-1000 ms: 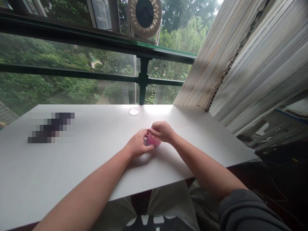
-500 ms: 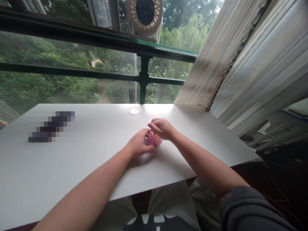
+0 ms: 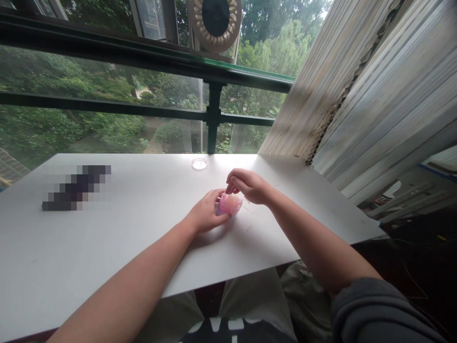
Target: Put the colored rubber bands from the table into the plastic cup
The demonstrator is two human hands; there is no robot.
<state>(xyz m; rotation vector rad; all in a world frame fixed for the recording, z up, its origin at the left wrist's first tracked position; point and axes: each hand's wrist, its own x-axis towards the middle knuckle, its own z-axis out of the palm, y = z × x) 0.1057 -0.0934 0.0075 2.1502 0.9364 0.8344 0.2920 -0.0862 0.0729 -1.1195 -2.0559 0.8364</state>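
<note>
Plainly, one pink container [image 3: 231, 204] sits near the middle of the white surface [image 3: 107, 247], rounded, glossy and see-through, its filling flecked with paler bits. At its nine o'clock, the left hand [image 3: 206, 212] grips it, thumb along the near side and fingers around the far side, the forearm slanting in from seven o'clock. At one to two o'clock, the right hand [image 3: 248, 185] arches over the container's top, back of the hand up, fingers curled downward and bunched fairly narrow; whether they pinch anything cannot be told. Its forearm runs in from four o'clock. Between three and five o'clock lie several thin, clear slivers [image 3: 249, 228], too faint to count surely. One clear round disc [image 3: 199, 164] lies flat at eleven o'clock, near the far edge. Farther off at nine o'clock is one dark, pixelated patch [image 3: 78, 188]. Beyond, one round device [image 3: 216, 19] with a petalled rim stands at twelve, and pleated pale curtain fabric [image 3: 303, 95] hangs at one to two.
</note>
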